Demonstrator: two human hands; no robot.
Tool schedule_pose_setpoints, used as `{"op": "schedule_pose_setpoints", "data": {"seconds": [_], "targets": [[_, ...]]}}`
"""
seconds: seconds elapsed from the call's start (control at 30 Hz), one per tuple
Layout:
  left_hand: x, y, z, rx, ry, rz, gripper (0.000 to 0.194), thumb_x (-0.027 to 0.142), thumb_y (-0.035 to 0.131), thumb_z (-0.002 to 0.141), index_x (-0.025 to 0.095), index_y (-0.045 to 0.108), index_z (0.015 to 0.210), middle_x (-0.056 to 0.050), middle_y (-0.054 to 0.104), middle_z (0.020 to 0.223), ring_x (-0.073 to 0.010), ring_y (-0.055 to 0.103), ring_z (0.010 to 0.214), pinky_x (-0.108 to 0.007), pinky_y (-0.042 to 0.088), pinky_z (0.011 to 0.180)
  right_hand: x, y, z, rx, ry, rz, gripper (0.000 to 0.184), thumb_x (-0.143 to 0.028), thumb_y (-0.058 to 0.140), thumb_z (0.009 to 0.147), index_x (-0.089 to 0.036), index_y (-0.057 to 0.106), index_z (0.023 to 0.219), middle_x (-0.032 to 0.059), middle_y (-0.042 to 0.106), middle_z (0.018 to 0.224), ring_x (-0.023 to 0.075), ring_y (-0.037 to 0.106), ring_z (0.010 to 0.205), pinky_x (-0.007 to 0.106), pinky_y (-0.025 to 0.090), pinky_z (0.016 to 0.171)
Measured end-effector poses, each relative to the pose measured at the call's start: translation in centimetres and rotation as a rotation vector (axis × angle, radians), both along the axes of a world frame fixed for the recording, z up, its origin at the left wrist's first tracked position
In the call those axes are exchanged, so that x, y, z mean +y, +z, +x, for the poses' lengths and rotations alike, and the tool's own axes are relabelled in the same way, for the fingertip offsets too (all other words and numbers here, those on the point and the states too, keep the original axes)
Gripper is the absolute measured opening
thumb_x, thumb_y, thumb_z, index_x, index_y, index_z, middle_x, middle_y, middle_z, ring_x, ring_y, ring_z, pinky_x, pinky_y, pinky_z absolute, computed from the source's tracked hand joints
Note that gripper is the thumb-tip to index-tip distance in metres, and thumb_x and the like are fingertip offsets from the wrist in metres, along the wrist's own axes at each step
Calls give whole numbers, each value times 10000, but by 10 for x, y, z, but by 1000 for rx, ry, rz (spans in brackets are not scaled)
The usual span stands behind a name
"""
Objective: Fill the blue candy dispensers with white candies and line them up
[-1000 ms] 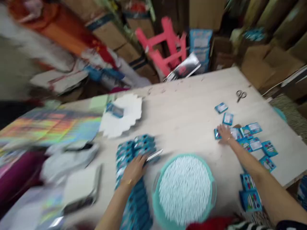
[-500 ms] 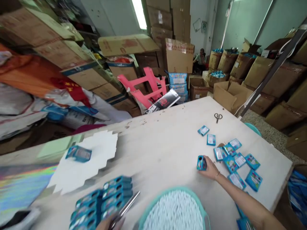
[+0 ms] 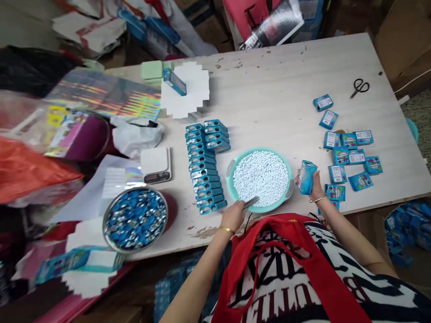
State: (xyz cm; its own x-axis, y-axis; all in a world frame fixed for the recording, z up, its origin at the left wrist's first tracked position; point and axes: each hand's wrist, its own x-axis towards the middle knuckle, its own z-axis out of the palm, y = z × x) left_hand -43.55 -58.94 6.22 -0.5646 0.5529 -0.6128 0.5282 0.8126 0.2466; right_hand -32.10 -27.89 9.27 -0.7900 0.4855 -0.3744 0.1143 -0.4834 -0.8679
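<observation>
My left hand [image 3: 233, 216] is closed around a slim, shiny metal tool [image 3: 251, 202] at the near rim of a turquoise basin [image 3: 230, 185]. The tool's far end lies over the small pale pellets [image 3: 261, 172] filling the basin; its exact shape is unclear. To the right of the basin, my right hand [image 3: 316, 188] grips a small blue printed box [image 3: 306, 177], held upright and tilted slightly. Several similar blue packs [image 3: 341, 155] lie scattered beyond that hand. Left of the basin stand two rows of blue boxes [image 3: 206, 172] with dark round openings on top.
At the left is a round metal tub [image 3: 107, 224] of blue and silver pieces, near a small scale [image 3: 156, 163]. Stacked white card sheets [image 3: 191, 83] carry one blue box [image 3: 175, 82]. Black scissors [image 3: 358, 88] lie at the far right of the table [image 3: 269, 103].
The view has tilted down and swung left. My left hand has brought the metal tool from left of the basin to over the pellets. My right hand has drawn its box nearer the basin.
</observation>
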Motion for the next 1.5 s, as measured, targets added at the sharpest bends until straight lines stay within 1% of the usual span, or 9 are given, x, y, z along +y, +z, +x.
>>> {"op": "schedule_pose_setpoints", "data": {"seconds": [0.13, 0.3, 0.5, 0.67, 0.8, 0.9, 1.1, 1.33, 1.5], "targets": [[44, -35, 16, 32, 156, 89, 185, 230, 496, 955, 169, 613, 1085, -133, 664, 1138, -246, 657, 1007, -331, 487, 853, -12, 0, 12, -90, -1, -255, 757, -945, 515, 650, -235, 603, 897, 59, 698, 809, 277, 707, 927, 364, 599, 693], [95, -77, 12, 51, 254, 227, 265, 241, 462, 981, 182, 557, 1221, -133, 629, 1251, -237, 624, 1120, -339, 477, 940, -18, -7, 24, -158, -72, -259, 620, -754, 743, 664, -252, 639, 1015, 14, 745, 922, 237, 702, 1014, 351, 614, 799], [101, -84, 0, 11, 308, 388, 286, 299, 507, 968, 163, 556, 1215, -131, 646, 1229, -214, 626, 1102, -319, 481, 961, -17, -15, 28, -141, -46, -138, 523, -532, 810, 732, -283, 577, 1128, 7, 719, 1118, 208, 687, 1034, 382, 587, 912], [67, -46, -24, -39, 224, 565, 306, 346, 518, 957, 148, 562, 1186, -104, 662, 1094, -174, 629, 912, -303, 500, 872, -10, -27, 24, -116, 25, 418, 515, -463, 785, 762, -252, 533, 1157, 47, 665, 1152, 228, 636, 1079, 422, 527, 996], [45, 5, -44, -4, 54, 675, 313, 396, 491, 971, 171, 565, 1175, -83, 647, 1043, -174, 605, 889, -312, 492, 850, -9, -27, 14, -84, 163, 893, 359, -392, 664, 875, -239, 564, 1184, 79, 643, 1157, 252, 608, 1090, 448, 499, 1005], [43, 43, -55, 3, -72, 660, 310, 403, 472, 986, 175, 564, 1175, -67, 638, 993, -168, 603, 865, -296, 487, 820, -16, -22, 2, -10, 283, 1086, 312, -301, 584, 915, -236, 565, 1220, 106, 639, 1181, 274, 596, 1116, 474, 501, 994], [58, 85, -65, 16, -284, 459, 274, 347, 472, 982, 184, 566, 1182, -82, 642, 1094, -207, 631, 992, -307, 493, 853, -33, -23, -18, 102, 428, 1250, 385, -187, 505, 907, -227, 536, 1289, 111, 634, 1216, 279, 573, 1161, 490, 492, 1016], [79, 121, -58, 146, -379, 208, 184, 258, 474, 970, 181, 552, 1118, -85, 627, 993, -244, 656, 913, -327, 491, 767, -41, -30, -20, 92, 469, 1261, 401, -177, 497, 897, -226, 530, 1294, 119, 641, 1211, 283, 576, 1158, 503, 499, 1001], [83, 136, -50, 198, -368, 206, 195, 182, 398, 978, 175, 583, 1041, -91, 601, 954, -251, 644, 912, -348, 481, 764, -41, -30, -21, 92, 457, 1255, 399, -186, 496, 903, -230, 527, 1298, 120, 644, 1217, 284, 581, 1157, 501, 498, 1004]]}}
